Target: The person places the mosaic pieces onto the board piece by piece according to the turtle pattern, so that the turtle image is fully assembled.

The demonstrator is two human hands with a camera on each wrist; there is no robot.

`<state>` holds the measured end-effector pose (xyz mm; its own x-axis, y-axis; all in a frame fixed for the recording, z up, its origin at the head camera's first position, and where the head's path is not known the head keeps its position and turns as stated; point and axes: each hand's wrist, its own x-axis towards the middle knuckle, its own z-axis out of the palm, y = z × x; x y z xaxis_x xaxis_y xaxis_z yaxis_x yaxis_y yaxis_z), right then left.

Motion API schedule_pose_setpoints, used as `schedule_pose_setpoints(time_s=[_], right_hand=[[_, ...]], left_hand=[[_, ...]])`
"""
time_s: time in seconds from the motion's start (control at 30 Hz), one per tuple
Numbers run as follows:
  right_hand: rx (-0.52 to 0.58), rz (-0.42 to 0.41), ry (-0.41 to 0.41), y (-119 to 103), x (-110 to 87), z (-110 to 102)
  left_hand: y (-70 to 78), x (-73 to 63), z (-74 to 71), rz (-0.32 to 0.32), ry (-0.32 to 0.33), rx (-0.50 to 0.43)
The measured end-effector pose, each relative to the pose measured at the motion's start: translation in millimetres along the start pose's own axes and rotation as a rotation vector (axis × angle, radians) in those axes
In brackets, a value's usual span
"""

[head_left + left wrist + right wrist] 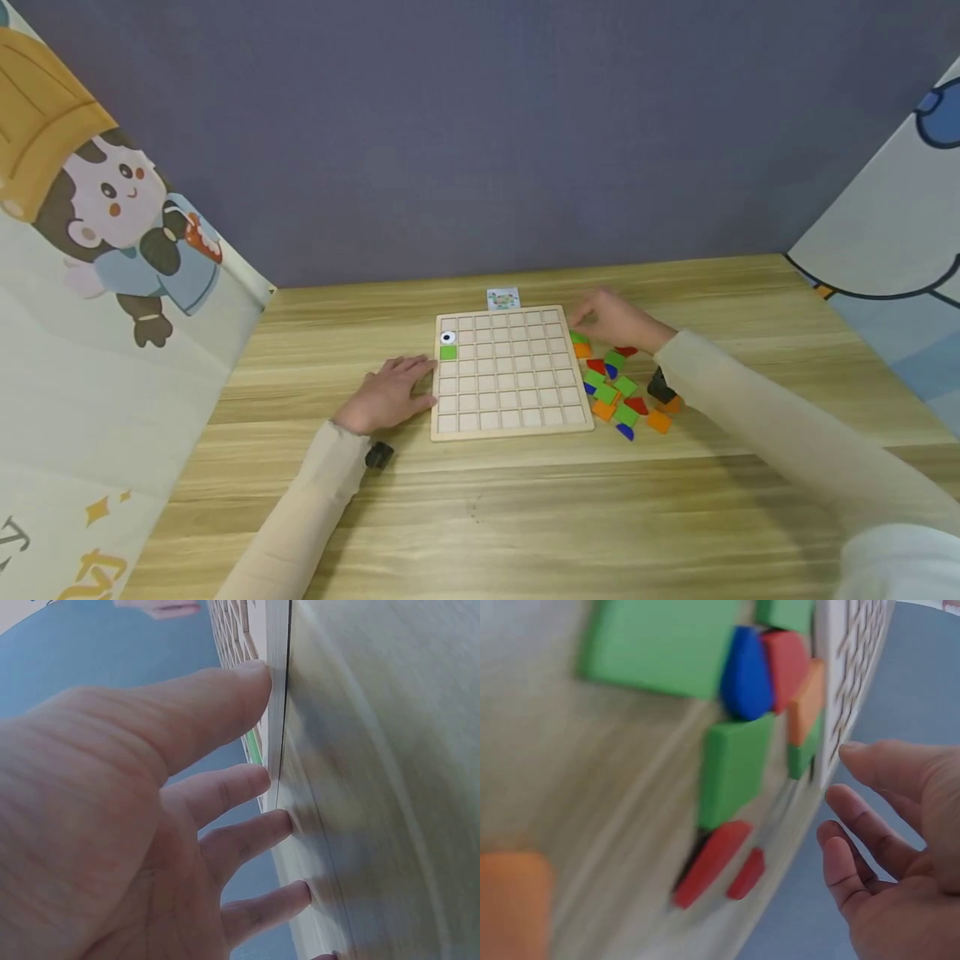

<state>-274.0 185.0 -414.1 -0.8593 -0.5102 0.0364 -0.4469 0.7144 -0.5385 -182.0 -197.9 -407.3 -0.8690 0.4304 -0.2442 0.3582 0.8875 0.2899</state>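
Note:
A wooden grid board [512,434] lies flat on the table. In its left column sit a white disc with a black eye dot [447,337] and, just below, a green square [448,353]. My left hand [386,393] rests at the board's left side, thumb and fingertips along the frame, fingers spread. Over the board's upper right edge hovers my right hand [615,318], fingers loosely bent, close to a green piece [580,337] and an orange piece [582,351]. The right wrist view shows nothing between its thumb [862,754] and fingers.
Right of the board lies a loose pile of green, orange, red and blue pieces [626,414], some overlapping. A small printed picture card [503,299] lies behind the board's top edge. A dark grey partition [480,150] rises along the table's back.

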Motion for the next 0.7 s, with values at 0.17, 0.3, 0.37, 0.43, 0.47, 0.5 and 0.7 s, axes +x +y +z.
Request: schedule_pose_setpoints(time_s=[0.17,0.3,0.37,0.43,0.47,0.5,0.7], right_hand=[[-0.026,-0.003,-0.016,9.2,-8.7,0.2],[-0.030,0.043,-0.023,16.3,-11.0,0.0],[-0.033,0.084,-0.019,18.1,-11.5,-1.1],[-0.047,0.101,-0.019,18.4,-11.6,-2.0],[-0.050,0.104,-0.020,18.3,-11.6,-2.3],[-0.055,0.111,-0.021,17.8,-11.5,-2.4],[-0.068,0.149,-0.018,13.5,-12.1,-2.2]], left_hand=[[-0.5,1.4,0.9,0.005,0.005,0.000],[-0.5,1.2,1.3,0.008,0.008,0.001],[0.0,1.0,1.3,0.010,0.009,-0.003],[0.4,0.7,1.2,0.010,0.010,-0.004],[0.7,0.7,1.1,0.009,0.010,-0.005],[0.9,0.7,1.0,0.008,0.010,-0.006],[2.0,0.8,0.6,0.007,0.011,0.000]])
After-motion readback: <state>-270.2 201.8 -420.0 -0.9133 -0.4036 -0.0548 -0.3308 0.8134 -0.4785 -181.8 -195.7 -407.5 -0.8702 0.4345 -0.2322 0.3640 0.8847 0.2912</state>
